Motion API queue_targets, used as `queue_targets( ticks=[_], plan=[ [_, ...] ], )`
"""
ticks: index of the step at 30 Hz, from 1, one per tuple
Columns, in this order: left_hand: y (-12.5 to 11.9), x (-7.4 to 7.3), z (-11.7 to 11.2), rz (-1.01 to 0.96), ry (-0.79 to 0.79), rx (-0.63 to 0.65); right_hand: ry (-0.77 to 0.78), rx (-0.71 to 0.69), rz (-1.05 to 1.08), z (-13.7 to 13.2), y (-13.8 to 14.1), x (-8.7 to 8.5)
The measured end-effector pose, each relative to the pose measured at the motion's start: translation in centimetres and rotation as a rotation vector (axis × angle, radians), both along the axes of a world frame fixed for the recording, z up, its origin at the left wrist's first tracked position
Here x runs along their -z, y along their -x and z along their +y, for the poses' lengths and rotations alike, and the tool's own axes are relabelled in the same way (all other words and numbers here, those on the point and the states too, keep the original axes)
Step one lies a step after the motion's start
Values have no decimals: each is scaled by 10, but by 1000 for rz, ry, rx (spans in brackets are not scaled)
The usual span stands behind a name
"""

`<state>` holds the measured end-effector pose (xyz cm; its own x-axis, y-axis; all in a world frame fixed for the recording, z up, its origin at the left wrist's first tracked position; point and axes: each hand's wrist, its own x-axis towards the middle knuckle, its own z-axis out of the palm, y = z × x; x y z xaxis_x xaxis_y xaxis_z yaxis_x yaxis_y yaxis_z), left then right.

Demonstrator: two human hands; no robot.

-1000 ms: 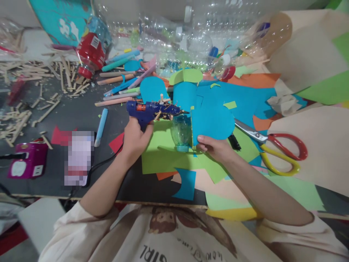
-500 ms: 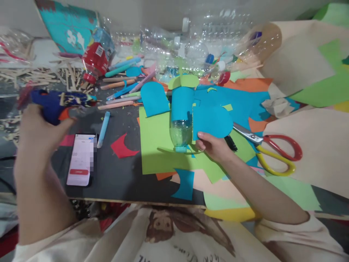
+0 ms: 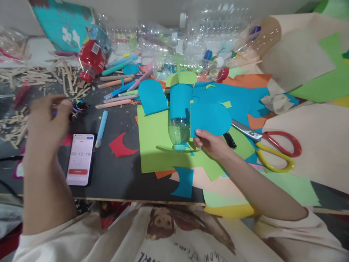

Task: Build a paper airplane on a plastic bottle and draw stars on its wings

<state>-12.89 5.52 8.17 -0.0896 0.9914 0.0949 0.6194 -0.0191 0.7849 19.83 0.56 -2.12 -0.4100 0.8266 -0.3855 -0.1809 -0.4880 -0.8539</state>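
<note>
My right hand [image 3: 211, 143] pinches the lower left corner of a blue paper piece with a rounded end [image 3: 211, 119]. A line of glue beads runs along that piece's left edge. Beside it lies a small clear bottle [image 3: 179, 131], cap toward me, wrapped in blue paper [image 3: 180, 102] with green paper fins [image 3: 181, 78] at its far end. A second blue rounded piece [image 3: 152, 96] rests left of the bottle. At the left, my left hand [image 3: 50, 116] is open, fingers apart, over a glue gun [image 3: 79, 106] lying on the table, mostly hidden by the hand.
A phone [image 3: 80, 160] with a running timer lies near my left forearm. Red-and-yellow scissors [image 3: 275, 145] are on the right. Several markers [image 3: 117, 87], wooden sticks [image 3: 27, 76] and clear plastic bottles [image 3: 218, 32] fill the back. Paper scraps surround the green sheet [image 3: 152, 156].
My left hand has lowered the glue gun onto the table and loosened its fingers from it. My right hand still holds the blue piece in nearly the same place.
</note>
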Motion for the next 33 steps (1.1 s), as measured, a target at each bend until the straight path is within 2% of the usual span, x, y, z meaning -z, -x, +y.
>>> queue_targets(
  ticks=[2,3,5,8,11,14,19,25,33],
  plan=[
    [-14,13,-1,-44,21,0,34,89,7,-1,1,2],
    [-25,21,-2,-88,53,46,53,143,9,-1,2,3],
    [-51,40,-6,-232,189,234,92,260,-1,-1,4,4],
    [-88,65,-14,-360,326,391,76,405,-22,0,6,1],
    [-106,84,-18,-308,275,444,-12,468,0,0,10,-4],
    [-106,95,-18,-271,203,445,6,498,-39,-2,13,-5],
    [-100,103,-23,-270,46,445,57,513,-96,-7,13,0],
    [-104,103,-32,-303,-9,427,29,393,-58,-10,10,-2],
    [-103,102,-34,-103,-145,518,36,263,-23,-9,10,-12]
  ],
)
